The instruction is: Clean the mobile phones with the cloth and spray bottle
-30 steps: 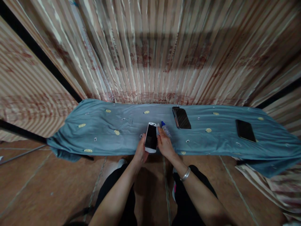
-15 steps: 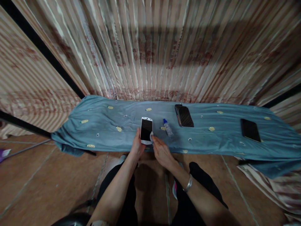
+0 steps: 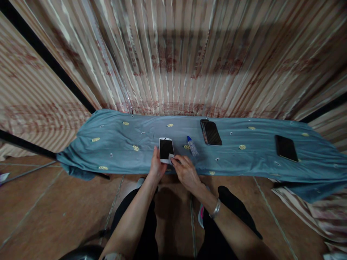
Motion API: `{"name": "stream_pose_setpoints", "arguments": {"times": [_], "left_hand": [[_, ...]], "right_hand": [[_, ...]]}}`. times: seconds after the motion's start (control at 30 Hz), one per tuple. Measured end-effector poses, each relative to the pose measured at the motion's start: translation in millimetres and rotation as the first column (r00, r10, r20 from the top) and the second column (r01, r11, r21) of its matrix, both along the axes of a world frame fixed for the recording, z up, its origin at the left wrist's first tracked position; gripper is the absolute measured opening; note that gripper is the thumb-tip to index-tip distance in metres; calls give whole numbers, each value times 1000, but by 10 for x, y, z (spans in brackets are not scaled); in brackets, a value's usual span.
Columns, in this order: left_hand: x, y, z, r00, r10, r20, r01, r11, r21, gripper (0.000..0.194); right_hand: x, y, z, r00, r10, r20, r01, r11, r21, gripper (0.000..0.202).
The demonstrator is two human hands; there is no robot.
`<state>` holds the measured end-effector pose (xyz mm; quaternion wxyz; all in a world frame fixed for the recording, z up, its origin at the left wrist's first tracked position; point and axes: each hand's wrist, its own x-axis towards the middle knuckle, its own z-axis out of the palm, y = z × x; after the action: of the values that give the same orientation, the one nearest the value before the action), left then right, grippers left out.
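Note:
My left hand [image 3: 157, 164] grips a white smartphone [image 3: 166, 148] with a dark screen, holding it by its lower left side above the blue cloth. A small pale wipe [image 3: 170, 157] is pinched in the fingers of my right hand [image 3: 186, 171] and touches the phone's lower right corner. Just right of the phone, a small clear bottle with a blue cap [image 3: 192, 146] lies on the cloth. My left fingers are partly hidden behind the phone.
The patterned blue cloth [image 3: 121, 137] covers a long narrow surface. Stacked dark phones [image 3: 212, 133] lie right of the bottle, and a black phone or tablet [image 3: 286, 148] lies farther right. A striped curtain [image 3: 173, 65] hangs behind; black poles [image 3: 48, 57] stand at both sides.
The phone has tilted and shifted slightly left in my left hand. My right hand has moved a little left and up with the wipe, from the phone's edge onto its lower corner.

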<state>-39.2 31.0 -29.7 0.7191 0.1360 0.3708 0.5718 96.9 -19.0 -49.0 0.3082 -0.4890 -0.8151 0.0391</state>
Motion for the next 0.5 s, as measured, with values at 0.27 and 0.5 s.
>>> {"name": "stream_pose_setpoints", "arguments": {"times": [0.27,0.5], "left_hand": [[58,-68,39,1000,7,-2,-7,1000,10,46],[135,-136,133,999,49,16,-47,996,-78,46]], "right_hand": [[-130,-25,5,998,68,-9,-67,992,108,35],[-193,8,42,982,100,-163,-94,994,48,36]]}}
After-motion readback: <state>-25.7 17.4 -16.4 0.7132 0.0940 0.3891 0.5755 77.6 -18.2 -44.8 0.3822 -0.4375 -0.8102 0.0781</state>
